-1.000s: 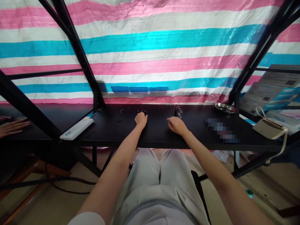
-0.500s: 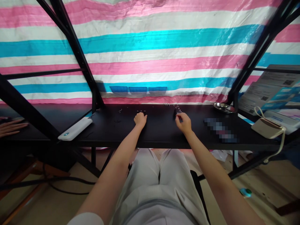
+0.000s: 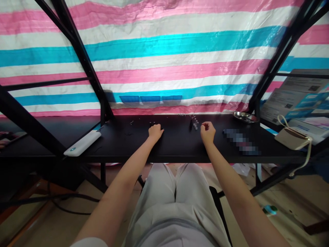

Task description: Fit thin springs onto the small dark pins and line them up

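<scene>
L hand (image 3: 155, 132) is low at the table (image 3: 174, 147), fingers curled in, thumb out to the R; can't tell if they pinch anything. A few small dark pcs (image 3: 152, 123) sit just past its knuckles. R hand (image 3: 207, 132) is well apart from it, just R of a clump of small pale pcs (image 3: 196, 124) w/ a black pc (image 3: 191, 125) on the clump's L side. R fingers are bent inward, thumb near index; palm side's mostly hidden, so can't tell what, if anything, they hold.

Handling tips, imo: steady the L wrist, work w/ fingertips only, come at the pale pcs from the R, one at a time, so the rest don't scatter. Mind the thin metal bits (image 3: 181, 115) near the table's back edge; they'd likely roll off if brushed.
</scene>
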Tool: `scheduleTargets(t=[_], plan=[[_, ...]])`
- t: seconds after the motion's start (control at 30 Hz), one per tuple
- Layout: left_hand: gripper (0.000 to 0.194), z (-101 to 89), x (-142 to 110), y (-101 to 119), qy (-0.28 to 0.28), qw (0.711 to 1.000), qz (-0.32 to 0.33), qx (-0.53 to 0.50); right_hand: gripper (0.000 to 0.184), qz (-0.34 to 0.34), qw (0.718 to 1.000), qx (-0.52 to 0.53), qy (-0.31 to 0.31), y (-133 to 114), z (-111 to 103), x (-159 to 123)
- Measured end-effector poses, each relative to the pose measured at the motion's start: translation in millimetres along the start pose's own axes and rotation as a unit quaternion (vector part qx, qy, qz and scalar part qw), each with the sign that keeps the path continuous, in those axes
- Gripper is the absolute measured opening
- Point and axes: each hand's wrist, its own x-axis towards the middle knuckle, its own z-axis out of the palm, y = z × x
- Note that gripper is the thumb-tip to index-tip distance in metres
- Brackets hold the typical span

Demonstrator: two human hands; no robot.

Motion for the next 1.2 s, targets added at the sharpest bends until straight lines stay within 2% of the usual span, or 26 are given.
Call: scheduleTargets(t=[0.1,0.2,0.3,0.37,0.43,0.5,0.6,0.67,0.77,1.0,1.13,1.2], plan=[[0.027,-4.1,0,3,-0.004,1.0,0.026,-0.013,0.009,-0.017,1.0,-0.011,-0.014,-1,-1,-2],[0.021,-15.1,-1,1,0.024,0.997,0.043,-0.051,0.011,-0.082,0.995,-0.019,-0.056,-6,-2,-6],[0.024,-25.4,-2,-11,0.136,0.981,0.031,-0.137,0.016,-0.187,0.963,-0.029,-0.19,-20,11,-13],[0.026,-25.8,-1,-26,0.251,0.945,0.0,-0.209,0.024,-0.23,0.926,-0.065,-0.294,-33,32,-16],[0.023,-19.4,-1,-44,0.34,0.903,-0.02,-0.26,0.036,-0.21,0.908,-0.127,-0.341,-47,62,-16],[0.018,-9.0,0,-60,0.369,0.887,-0.019,-0.277,0.046,-0.141,0.904,-0.19,-0.357,-58,96,-15],[0.014,4.2,-1,-75,0.377,0.871,-0.043,-0.311,0.049,-0.05,0.887,-0.237,-0.393,-67,142,-14],[0.014,7.6,-2,-77,0.374,0.867,-0.048,-0.327,0.04,-0.031,0.874,-0.25,-0.416,-68,165,-15],[0.013,6.5,-3,-75,0.363,0.869,-0.045,-0.335,0.022,-0.034,0.863,-0.248,-0.439,-68,186,-14],[0.02,4.0,-6,-75,0.326,0.886,-0.059,-0.323,0.018,-0.111,0.834,-0.149,-0.519,-79,200,10],[0.041,9.4,-5,-76,0.264,0.913,-0.031,-0.31,0.012,-0.08,0.788,-0.14,-0.594,-92,198,16],[0.052,13.7,-3,-77,0.211,0.922,-0.008,-0.325,0.013,-0.07,0.781,-0.136,-0.606,-96,197,15]])
